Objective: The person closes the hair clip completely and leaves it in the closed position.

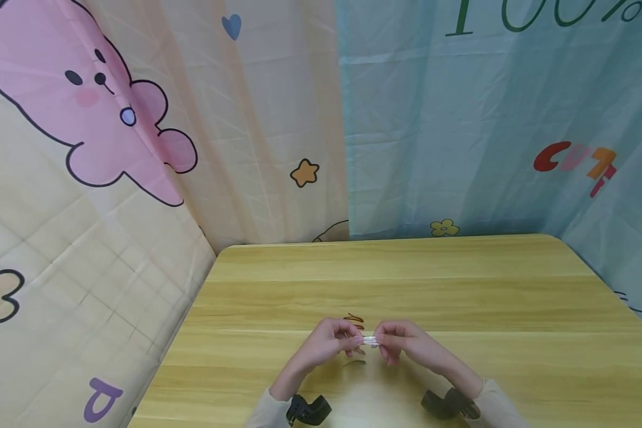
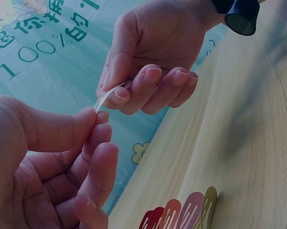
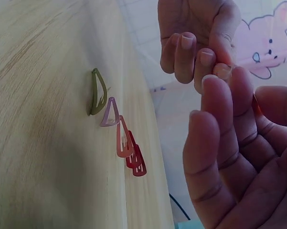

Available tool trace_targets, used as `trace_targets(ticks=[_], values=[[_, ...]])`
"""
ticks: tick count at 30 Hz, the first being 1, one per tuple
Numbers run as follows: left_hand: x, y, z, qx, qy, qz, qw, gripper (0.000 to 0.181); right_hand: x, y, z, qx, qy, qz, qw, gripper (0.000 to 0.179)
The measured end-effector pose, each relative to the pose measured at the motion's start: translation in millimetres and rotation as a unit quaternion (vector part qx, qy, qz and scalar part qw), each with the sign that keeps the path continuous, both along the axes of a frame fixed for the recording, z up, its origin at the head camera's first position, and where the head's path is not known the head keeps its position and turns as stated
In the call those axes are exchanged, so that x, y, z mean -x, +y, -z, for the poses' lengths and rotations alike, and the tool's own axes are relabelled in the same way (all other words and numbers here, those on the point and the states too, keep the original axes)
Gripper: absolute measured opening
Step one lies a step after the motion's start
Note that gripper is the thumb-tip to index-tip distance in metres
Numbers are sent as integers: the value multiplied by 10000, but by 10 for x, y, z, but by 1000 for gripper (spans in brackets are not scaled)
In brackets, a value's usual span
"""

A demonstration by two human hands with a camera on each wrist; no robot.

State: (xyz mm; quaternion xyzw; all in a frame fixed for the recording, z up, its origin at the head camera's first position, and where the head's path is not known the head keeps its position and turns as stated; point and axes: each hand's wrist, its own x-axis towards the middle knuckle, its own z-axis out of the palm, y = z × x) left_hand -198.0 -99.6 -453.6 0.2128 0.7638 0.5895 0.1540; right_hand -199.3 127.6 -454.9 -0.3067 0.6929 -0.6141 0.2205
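Between the two hands is a small white snap hair clip [image 1: 370, 340], held level just above the table. The left hand [image 1: 326, 343] pinches one end between thumb and forefinger. At the other end the right hand [image 1: 411, 343] has the same pinch. The left wrist view shows the clip [image 2: 104, 98] edge-on as a thin, slightly bent strip; fingers hide both its ends. Below the hands, several snap clips lie in a row: an olive green clip [image 3: 99, 93], a mauve clip [image 3: 111, 113], a coral clip [image 3: 124, 142] and red clips [image 3: 140, 164].
The wooden table [image 1: 406, 273] reaches back to a printed curtain [image 1: 278, 119] behind it and along both sides. A dark band with a camera [image 1: 310, 410] sits on the left wrist, and another camera [image 1: 444, 404] on the right.
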Motion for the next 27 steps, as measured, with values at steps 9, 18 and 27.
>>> trace_targets(ticks=[9, 18, 27], values=[[-10, 13, -23, 117, 57, -78, 9999, 8, 12, 6, 30, -245, 196, 101, 9995, 28], [-17, 6, -19, 117, -24, -139, 9998, 8, 45, 37, 86, -492, 221, 339, 9980, 15], [-7, -6, -3, 196, -89, -34, 9998, 11, 58, 48, 84, -434, 271, 273, 9983, 13]])
